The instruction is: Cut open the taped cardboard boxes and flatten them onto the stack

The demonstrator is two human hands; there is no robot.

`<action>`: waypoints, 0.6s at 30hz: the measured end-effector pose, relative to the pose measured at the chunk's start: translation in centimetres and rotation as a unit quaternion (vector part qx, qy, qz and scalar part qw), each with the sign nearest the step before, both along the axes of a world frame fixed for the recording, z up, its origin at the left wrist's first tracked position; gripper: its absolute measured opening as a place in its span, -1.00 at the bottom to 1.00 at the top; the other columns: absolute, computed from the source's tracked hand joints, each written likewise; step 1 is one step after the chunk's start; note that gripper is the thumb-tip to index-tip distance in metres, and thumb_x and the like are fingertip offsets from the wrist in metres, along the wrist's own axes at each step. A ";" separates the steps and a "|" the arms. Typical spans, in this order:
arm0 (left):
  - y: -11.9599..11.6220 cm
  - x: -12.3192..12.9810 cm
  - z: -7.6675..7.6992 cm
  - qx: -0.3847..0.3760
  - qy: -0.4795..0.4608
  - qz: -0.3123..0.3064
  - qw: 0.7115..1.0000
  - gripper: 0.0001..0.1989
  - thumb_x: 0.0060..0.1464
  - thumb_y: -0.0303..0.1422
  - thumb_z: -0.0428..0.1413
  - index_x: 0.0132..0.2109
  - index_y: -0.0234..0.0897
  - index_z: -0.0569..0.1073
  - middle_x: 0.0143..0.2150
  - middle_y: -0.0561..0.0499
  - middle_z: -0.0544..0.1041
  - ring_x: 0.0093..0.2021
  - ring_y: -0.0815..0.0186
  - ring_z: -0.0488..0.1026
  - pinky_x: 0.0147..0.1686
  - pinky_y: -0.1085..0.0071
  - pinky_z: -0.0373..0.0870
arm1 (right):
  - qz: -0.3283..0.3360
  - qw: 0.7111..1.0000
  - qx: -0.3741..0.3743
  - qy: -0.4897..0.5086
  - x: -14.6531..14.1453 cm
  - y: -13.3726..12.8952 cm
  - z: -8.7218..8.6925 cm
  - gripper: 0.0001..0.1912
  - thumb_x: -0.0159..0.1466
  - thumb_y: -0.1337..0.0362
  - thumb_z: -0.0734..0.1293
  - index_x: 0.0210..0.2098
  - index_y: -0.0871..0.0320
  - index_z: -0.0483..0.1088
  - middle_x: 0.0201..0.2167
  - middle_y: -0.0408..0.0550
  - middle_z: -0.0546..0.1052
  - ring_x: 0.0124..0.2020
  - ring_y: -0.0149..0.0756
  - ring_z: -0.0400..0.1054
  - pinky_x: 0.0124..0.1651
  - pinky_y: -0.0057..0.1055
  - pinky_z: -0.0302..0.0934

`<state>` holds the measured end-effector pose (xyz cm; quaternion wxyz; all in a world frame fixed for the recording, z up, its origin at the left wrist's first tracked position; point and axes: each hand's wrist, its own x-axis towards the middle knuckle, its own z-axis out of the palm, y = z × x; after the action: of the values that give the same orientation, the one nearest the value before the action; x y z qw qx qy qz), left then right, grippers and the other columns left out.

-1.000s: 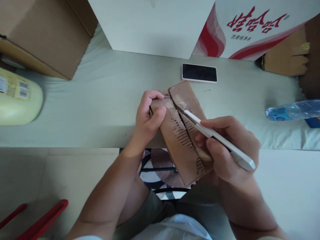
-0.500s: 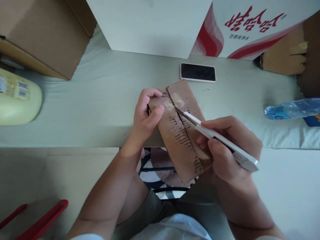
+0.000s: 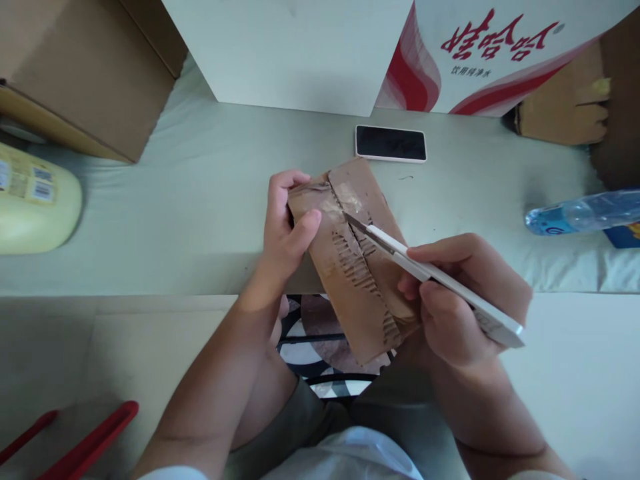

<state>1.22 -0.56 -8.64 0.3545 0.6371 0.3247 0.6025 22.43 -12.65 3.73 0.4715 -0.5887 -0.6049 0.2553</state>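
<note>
A small brown cardboard box (image 3: 340, 267), its tape torn and its surface scuffed, is tilted over the table's front edge. My left hand (image 3: 287, 223) grips its upper left corner, thumb on top and fingers round the far side. In my right hand (image 3: 460, 300) is a white utility knife (image 3: 440, 273) with its blade out. The blade tip meets the seam between the box flaps near the upper middle. Some fingers of my right hand are hidden behind the knife.
Behind the box lies a phone (image 3: 391, 144). White cartons (image 3: 295, 60) stand at the back, a large open cardboard box (image 3: 95, 73) and a yellow jug (image 3: 37, 207) at left. A plastic bottle (image 3: 575, 217) lies at right; red handles (image 3: 93, 443) show lower left.
The box and my left hand have shifted slightly left. The knife's rear end has moved a little right and down, while its tip stays at the seam.
</note>
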 end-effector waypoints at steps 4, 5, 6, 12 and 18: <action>-0.1 0.1 0.1 -0.002 0.006 0.011 1.000 -0.44 0.26 0.15 0.27 0.26 0.09 0.38 0.12 -0.05 0.48 0.04 0.12 0.50 0.03 0.14 0.50 | 0.000 1.000 0.021 0.012 0.0 0.0 0.1 -0.85 0.24 0.31 0.32 -0.24 0.05 0.54 -0.54 -0.20 0.52 -0.60 -0.33 0.38 -0.60 -0.39 0.16; -0.1 0.2 0.2 -0.003 0.008 0.013 1.000 -0.44 0.26 0.16 0.27 0.25 0.10 0.38 0.12 -0.05 0.48 0.04 0.12 0.51 0.04 0.14 0.50 | 0.001 1.000 0.025 0.010 -0.1 0.0 0.2 -0.86 0.25 0.31 0.32 -0.25 0.05 0.54 -0.54 -0.20 0.52 -0.60 -0.33 0.38 -0.60 -0.39 0.16; -0.1 0.2 0.2 -0.003 0.009 0.016 1.000 -0.45 0.26 0.16 0.26 0.25 0.10 0.37 0.13 -0.05 0.48 0.04 0.12 0.51 0.04 0.14 0.51 | 0.000 1.000 0.029 0.008 -0.2 -0.1 0.2 -0.87 0.25 0.30 0.32 -0.26 0.04 0.54 -0.55 -0.20 0.52 -0.60 -0.33 0.37 -0.60 -0.39 0.16; 0.1 0.4 0.6 0.000 0.011 0.039 0.999 -0.35 0.21 0.25 0.25 0.25 0.06 0.33 0.12 -0.07 0.45 0.13 0.05 0.52 0.13 0.07 0.53 | -0.043 0.998 0.047 0.007 -0.8 -0.3 0.4 -0.85 0.22 0.30 0.30 -0.30 0.03 0.54 -0.56 -0.20 0.50 -0.62 -0.36 0.31 -0.62 -0.39 0.08; 0.0 0.3 0.7 0.007 0.022 0.030 0.999 -0.38 0.24 0.23 0.24 0.25 0.05 0.35 0.11 -0.08 0.46 0.09 0.06 0.54 0.08 0.09 0.56 | 0.011 0.999 0.044 -0.013 -0.3 0.2 0.2 -0.86 0.21 0.30 0.33 -0.30 0.05 0.55 -0.55 -0.19 0.53 -0.62 -0.35 0.34 -0.62 -0.39 0.15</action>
<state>1.49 -0.51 -7.90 0.3246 0.6428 0.3466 0.6011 22.13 -12.42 3.88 0.4862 -0.5642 -0.6278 0.2261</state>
